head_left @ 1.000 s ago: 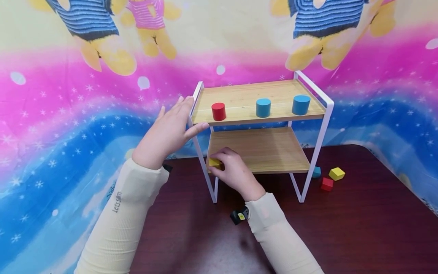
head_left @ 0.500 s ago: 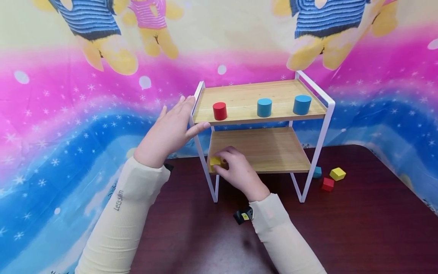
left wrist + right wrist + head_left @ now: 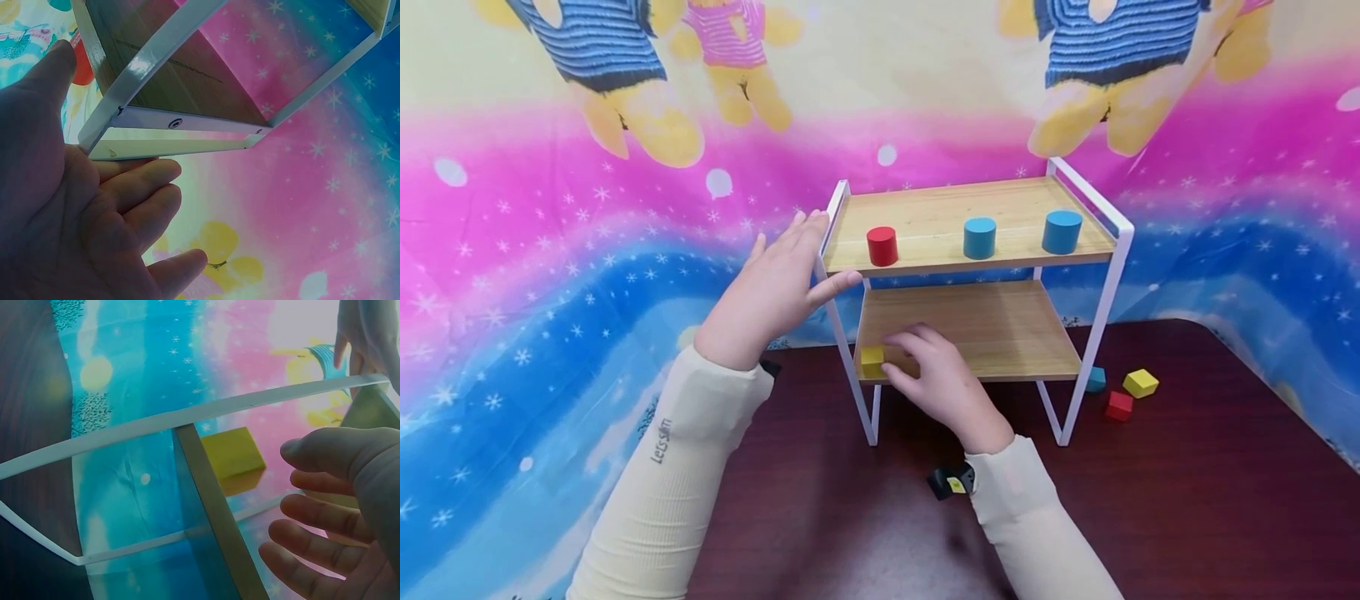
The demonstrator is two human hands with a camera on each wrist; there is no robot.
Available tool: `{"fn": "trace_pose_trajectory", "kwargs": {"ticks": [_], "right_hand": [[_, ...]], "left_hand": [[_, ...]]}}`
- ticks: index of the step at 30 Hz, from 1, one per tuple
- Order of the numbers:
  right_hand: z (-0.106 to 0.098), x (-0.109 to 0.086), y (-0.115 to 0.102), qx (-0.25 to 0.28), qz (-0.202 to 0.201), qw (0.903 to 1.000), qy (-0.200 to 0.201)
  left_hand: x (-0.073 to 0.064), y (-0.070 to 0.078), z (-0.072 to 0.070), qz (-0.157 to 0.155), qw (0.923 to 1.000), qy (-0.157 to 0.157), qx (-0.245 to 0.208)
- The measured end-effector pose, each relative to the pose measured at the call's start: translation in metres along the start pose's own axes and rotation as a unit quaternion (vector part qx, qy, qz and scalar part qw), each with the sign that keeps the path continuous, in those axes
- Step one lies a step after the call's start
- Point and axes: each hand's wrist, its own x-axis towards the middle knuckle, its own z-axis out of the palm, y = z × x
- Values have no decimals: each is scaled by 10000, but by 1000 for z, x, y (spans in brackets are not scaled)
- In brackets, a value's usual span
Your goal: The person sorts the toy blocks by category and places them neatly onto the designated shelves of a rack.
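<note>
A yellow block [image 3: 872, 361] sits at the left front of the lower shelf [image 3: 992, 325]; the right wrist view shows the same yellow block [image 3: 234, 453] near the board's edge. My right hand [image 3: 943, 383] is just right of it, fingers loosely bent, with a gap between thumb and block in the right wrist view. At the rack's upper left corner, my left hand [image 3: 767, 287] rests against the white frame [image 3: 147, 69], fingers extended. The upper shelf [image 3: 947, 208] carries a red cylinder [image 3: 882, 246] and two blue cylinders, one in the middle [image 3: 980, 238] and one farther right [image 3: 1062, 232].
On the dark table [image 3: 1210, 500], right of the rack, lie a blue block [image 3: 1096, 380], a red block [image 3: 1119, 406] and a yellow block [image 3: 1141, 383]. The rack's right leg [image 3: 1097, 333] stands beside them. A patterned cloth [image 3: 550, 250] hangs behind.
My right hand has let go of the yellow block and drawn back to the right. The block stays on the lower shelf. My left hand keeps its place at the frame.
</note>
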Motion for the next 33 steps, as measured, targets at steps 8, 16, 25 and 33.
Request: {"fn": "trace_pose_trajectory", "kwargs": {"ticks": [8, 16, 25, 33], "right_hand": [[-8, -14, 3, -44, 46, 9999, 78], [-17, -25, 9, -114, -113, 9999, 56], [-28, -39, 12, -131, -267, 9996, 25], [-42, -50, 14, -186, -184, 9995, 169]], "left_hand": [[0, 0, 0, -21, 10000, -42, 8], [0, 0, 0, -38, 10000, -52, 18], [0, 0, 0, -36, 9999, -62, 112], [1, -1, 0, -39, 9998, -96, 183]]}}
